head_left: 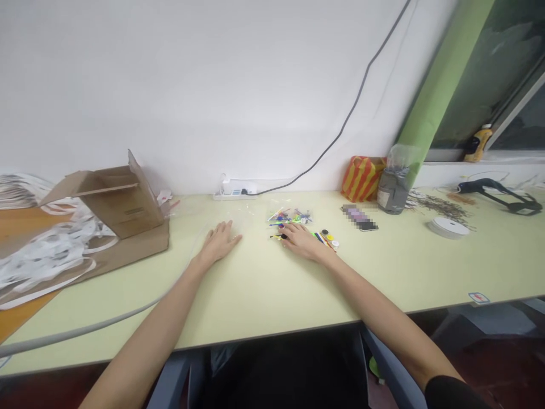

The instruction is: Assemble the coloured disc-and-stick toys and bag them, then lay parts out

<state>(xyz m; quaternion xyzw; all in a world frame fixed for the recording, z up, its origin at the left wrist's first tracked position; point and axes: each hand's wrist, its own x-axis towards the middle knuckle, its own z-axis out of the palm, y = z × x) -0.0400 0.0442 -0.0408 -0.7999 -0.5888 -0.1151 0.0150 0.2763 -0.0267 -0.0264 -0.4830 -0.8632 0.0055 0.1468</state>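
My left hand (219, 241) lies flat on the pale green table (264, 284), fingers stretched out, holding nothing. My right hand (300, 238) rests palm down to its right, fingers extended and touching a small heap of colourful plastic sticks (286, 218) that lies partly on a clear bag. Beside the right hand lie a few more small coloured pieces (327, 237), among them a black one and a yellow one.
An open cardboard box (114, 199) and white plastic strips (51, 255) lie at the left. A white power strip (236, 190) sits by the wall. A phone (361, 218), striped bag (361, 177), grey container (392, 190), tape roll (448, 227) and black tool (500, 193) lie at the right.
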